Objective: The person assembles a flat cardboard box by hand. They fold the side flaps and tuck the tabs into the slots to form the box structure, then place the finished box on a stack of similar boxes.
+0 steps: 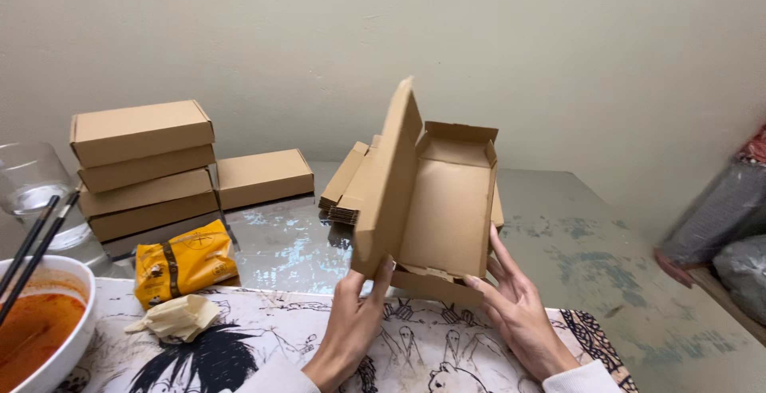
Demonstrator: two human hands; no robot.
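At far left we see a white bowl of orange soup [36,337], then stacked closed brown cardboard boxes [144,165]. Above the bench [590,233], our left hand [351,321] pinches the half-folded brown cardboard box [443,205] by its raised lid; our right hand [519,309], fingers spread, braces its side wall, keeping it tilted upright.

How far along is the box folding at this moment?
Done: five closed boxes sit stacked by the wall, a sixth beside them. In hand: the left hand grips the raised lid flap and the right hand steadies the side of a half-formed box, still open. Left: a pile of flat blanks lies behind it on the table.
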